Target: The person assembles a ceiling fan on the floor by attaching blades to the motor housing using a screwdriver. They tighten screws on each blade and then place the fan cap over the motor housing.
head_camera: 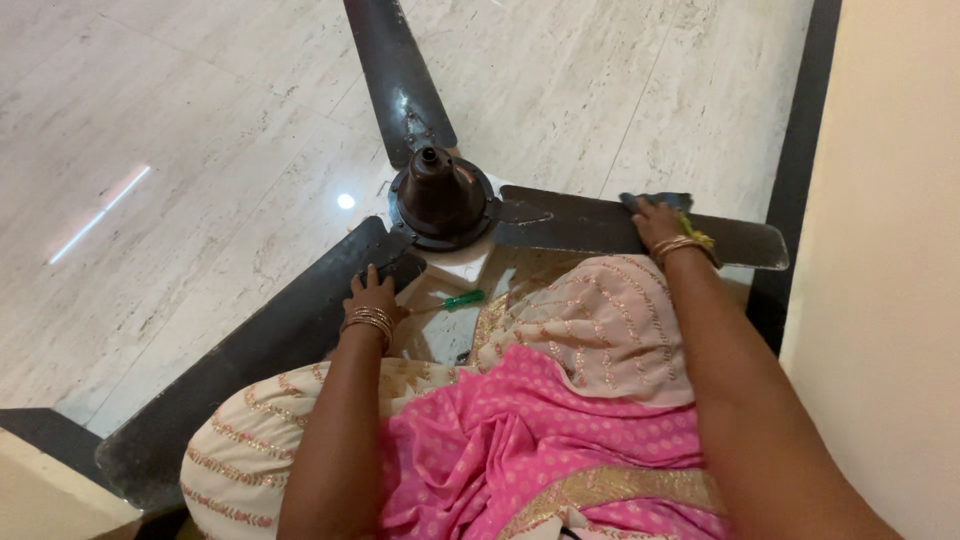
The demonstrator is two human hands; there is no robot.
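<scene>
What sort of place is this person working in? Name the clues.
Probably a room in a home: a polished pale marble floor with a dark border strip, a cream wall, and a dismounted ceiling fan on the floor.

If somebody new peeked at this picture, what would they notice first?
Probably the big dark ceiling fan lying on the shiny pale floor, its three long blades spread out. The left hand rests on the blade nearest the knees, and the right hand presses a dark cloth onto the blade on the right. A small green-handled screwdriver lies just below the fan's middle.
</scene>
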